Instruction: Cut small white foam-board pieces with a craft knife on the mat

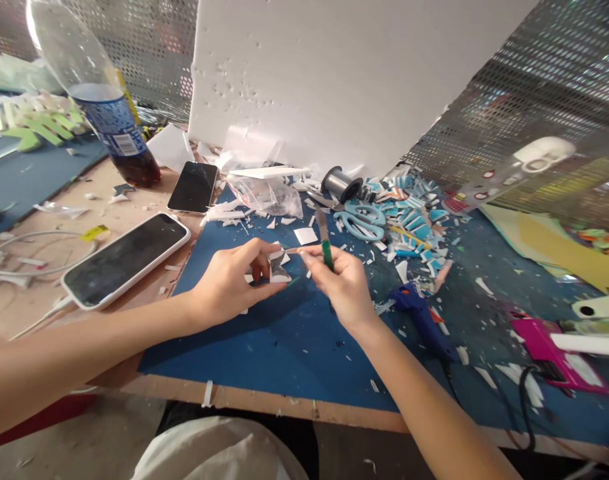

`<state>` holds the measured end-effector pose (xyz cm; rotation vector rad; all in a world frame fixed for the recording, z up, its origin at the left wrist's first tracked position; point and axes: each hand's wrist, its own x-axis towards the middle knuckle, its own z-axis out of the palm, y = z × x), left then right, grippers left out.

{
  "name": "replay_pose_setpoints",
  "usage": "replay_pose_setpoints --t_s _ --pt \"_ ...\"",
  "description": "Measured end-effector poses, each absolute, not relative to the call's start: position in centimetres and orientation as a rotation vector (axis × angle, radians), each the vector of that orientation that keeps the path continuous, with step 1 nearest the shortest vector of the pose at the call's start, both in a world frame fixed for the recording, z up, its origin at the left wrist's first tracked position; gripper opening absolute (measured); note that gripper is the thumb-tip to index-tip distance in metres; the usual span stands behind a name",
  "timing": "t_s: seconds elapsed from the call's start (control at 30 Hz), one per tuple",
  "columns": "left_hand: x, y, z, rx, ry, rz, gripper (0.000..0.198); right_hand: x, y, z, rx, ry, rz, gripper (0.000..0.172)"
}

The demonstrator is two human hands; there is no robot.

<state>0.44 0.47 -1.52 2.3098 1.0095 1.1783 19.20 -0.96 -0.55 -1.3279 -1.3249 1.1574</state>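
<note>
My left hand pinches a small folded white foam piece just above the blue cutting mat. My right hand is closed round a craft knife with a green handle; its blade points up and away. Thumb and forefinger of the right hand also touch a thin strip at the foam piece's top edge. The two hands nearly meet over the mat's middle. White foam scraps lie scattered around them.
Two phones lie at the left, with a cola bottle behind. A big white foam board stands at the back. Light blue scissors, a wire spool, a blue glue gun and a pink tool lie right.
</note>
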Motion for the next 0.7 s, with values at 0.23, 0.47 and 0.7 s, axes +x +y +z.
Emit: replay_pose_setpoints --t_s 0.23,0.47,0.7 --pt "0.3 0.5 -1.4 2.127 1.008 1.261 0.045 20.3 -0.2 -0.4 -1.262 -1.242 1.165 0.041" --pt "0.3 0.6 -1.8 2.127 1.184 1.284 0.055 19.2 -1.1 0.1 -1.159 -1.398 1.542 0.034" --pt "0.1 1.0 -2.6 2.393 1.276 1.211 0.064 19.1 -1.4 0.0 -1.142 -1.394 1.576 0.024"
